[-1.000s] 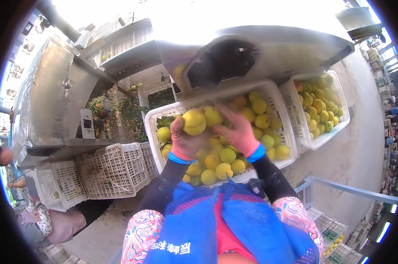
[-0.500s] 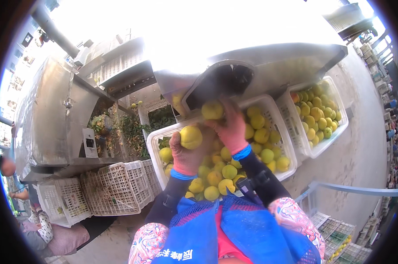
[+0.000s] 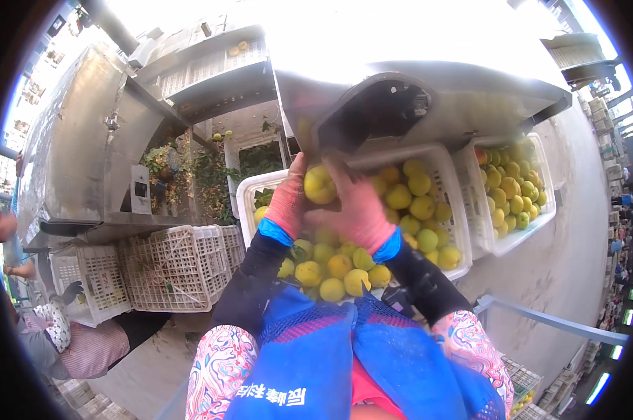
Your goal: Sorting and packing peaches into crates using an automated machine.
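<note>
Your left hand (image 3: 286, 203) and right hand (image 3: 358, 210), both in pink gloves, grasp together one yellow-green fruit (image 3: 320, 185) in the centre of the frame, just under the dark chute opening (image 3: 372, 112) of the metal machine. Below your hands, the white crate (image 3: 451, 168) is full of similar fruit, and a second full crate (image 3: 547, 203) stands to its right. Empty white crates (image 3: 169, 266) are stacked at the lower left.

My two hands meet over the crate (image 3: 451, 210) straight ahead of me, the left hand (image 3: 286, 206) and right hand (image 3: 362, 213) flanking one fruit (image 3: 320, 184) just below the machine's chute (image 3: 372, 115); loose fruit fills the crate beneath them; a second filled crate (image 3: 533, 227) sits just beside it on the right; the empty crates (image 3: 169, 269) stand to my left, under the machine's ledge (image 3: 92, 227); another person (image 3: 71, 343) is at the far lower left.
</note>
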### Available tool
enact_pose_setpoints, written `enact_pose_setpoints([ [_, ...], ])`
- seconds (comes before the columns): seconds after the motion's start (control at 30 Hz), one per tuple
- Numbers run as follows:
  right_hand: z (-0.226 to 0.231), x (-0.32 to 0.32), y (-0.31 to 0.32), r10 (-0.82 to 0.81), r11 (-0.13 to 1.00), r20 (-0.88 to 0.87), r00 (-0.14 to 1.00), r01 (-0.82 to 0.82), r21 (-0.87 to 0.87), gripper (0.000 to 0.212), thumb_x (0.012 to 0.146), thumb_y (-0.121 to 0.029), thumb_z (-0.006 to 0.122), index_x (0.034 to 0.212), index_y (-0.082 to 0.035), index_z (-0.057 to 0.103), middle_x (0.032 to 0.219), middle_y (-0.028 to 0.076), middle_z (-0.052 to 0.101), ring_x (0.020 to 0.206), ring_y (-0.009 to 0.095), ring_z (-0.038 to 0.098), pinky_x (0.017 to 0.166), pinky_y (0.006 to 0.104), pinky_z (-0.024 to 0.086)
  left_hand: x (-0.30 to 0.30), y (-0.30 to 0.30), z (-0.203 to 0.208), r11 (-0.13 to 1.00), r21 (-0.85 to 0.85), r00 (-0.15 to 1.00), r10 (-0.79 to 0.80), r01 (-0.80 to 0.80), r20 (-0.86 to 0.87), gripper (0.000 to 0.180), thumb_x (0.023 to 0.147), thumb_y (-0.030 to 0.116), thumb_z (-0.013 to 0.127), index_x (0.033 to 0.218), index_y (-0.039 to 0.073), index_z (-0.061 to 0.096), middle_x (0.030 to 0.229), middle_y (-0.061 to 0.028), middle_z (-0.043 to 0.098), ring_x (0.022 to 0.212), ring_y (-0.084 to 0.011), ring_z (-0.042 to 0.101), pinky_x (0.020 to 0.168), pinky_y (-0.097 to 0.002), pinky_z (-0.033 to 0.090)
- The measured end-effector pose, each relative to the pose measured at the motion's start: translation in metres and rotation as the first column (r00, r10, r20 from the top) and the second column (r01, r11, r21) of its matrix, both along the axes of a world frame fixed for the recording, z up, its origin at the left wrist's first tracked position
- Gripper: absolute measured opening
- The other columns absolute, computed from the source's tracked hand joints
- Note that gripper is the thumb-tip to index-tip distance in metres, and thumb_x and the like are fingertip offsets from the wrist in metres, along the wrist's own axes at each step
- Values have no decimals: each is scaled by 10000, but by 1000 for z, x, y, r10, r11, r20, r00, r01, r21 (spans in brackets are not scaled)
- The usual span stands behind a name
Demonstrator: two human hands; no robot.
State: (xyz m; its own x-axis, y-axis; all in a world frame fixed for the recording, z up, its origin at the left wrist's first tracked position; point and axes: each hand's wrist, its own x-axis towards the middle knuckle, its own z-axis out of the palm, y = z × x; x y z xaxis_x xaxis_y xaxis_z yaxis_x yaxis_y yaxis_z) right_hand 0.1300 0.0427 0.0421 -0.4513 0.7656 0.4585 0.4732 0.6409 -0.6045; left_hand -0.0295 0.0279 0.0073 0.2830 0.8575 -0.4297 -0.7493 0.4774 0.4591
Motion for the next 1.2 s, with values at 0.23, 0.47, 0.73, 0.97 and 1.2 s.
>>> enact_pose_setpoints([
  [0.23,-9,4,18,-293,950,-135,946,304,68,748,651,-240,885,1296,-13,582,1128,187,668,965,351,649,838,450,521,8,-3,-68,821,329,412,128,466,-902,506,1062,440,398,1358,52,530,1266,-54,627,1160,-210,595,1048,-388,449],
  [0.47,-42,19,111,-350,764,165,922,179,620,345,837,-167,700,1178,-115,686,1105,85,681,936,312,660,794,444,548,48,-28,-114,805,-156,-222,-32,573,-975,555,789,465,714,1253,178,611,1207,-125,640,1097,-347,608,937,-457,498],
  [0.73,-58,94,60,-126,979,539,833,194,-69,475,830,-243,750,1261,-65,661,1323,173,619,1137,310,644,854,441,559,74,17,-181,669,-72,-492,465,740,-736,486,822,253,671,1292,134,629,1243,-196,624,1146,-389,591,989,-498,468],
  [0.97,-135,99,71,-9,961,763,647,216,-173,837,726,-337,826,1425,-26,488,1417,214,535,1324,375,494,1065,465,429,73,59,-192,551,-156,-409,372,820,-833,432,849,214,661,1269,116,644,1218,-194,650,1107,-394,627,983,-486,478],
  [1.2,-68,102,28,-150,838,-176,973,30,-545,876,713,-285,861,1461,-40,475,1402,182,560,1292,314,547,1063,395,445,54,-2,-52,881,310,469,118,358,-875,440,874,291,624,1243,53,631,1208,-172,667,1086,-381,651,956,-499,508],
])
